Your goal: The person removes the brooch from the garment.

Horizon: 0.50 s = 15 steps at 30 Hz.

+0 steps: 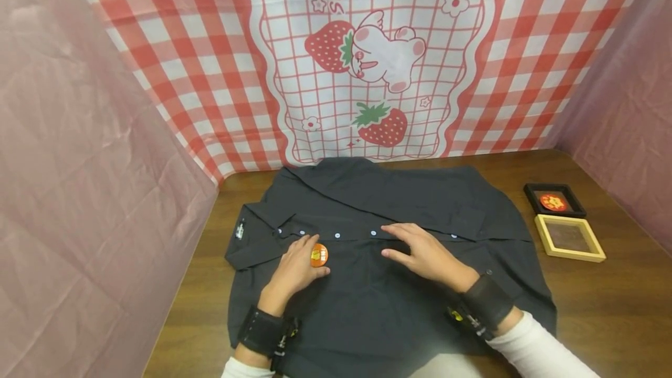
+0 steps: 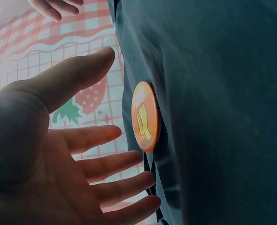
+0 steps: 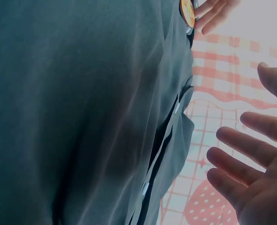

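A dark grey button-up shirt (image 1: 399, 290) lies spread on the table, its collar toward the left and its row of light buttons running across. On its front sits a round orange badge (image 1: 319, 255), which shows a yellow thumbs-up drawing in the left wrist view. My left hand (image 1: 296, 267) is beside the badge, thumb and fingers spread and relaxed, with nothing held. Over the shirt's right part, near the button row, my right hand (image 1: 427, 254) hovers with its fingers extended. In the right wrist view the right hand (image 3: 256, 168) shows apart from the cloth.
On the right of the wooden table (image 1: 625, 302) lie a black frame (image 1: 530, 196) with a red round badge (image 1: 553, 202) in it and a pale yellow frame (image 1: 546, 244). A checked strawberry cloth (image 1: 362, 150) hangs behind, and pink cloth (image 1: 105, 191) hangs at the sides.
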Each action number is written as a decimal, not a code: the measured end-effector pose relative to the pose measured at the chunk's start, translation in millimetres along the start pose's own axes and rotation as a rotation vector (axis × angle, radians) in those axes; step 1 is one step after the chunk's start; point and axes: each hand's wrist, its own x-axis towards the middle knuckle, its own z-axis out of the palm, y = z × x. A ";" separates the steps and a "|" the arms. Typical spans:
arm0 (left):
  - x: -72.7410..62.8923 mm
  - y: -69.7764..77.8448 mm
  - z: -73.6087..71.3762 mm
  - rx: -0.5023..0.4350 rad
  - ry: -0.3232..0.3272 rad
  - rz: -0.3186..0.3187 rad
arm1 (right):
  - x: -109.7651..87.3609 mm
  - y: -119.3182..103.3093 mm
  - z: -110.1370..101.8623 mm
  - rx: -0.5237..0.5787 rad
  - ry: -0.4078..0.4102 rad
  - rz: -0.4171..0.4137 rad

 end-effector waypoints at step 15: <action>-2.9 -4.4 -3.6 0.026 -0.047 -0.065 | 20.3 -15.9 14.3 0.012 -0.083 -0.006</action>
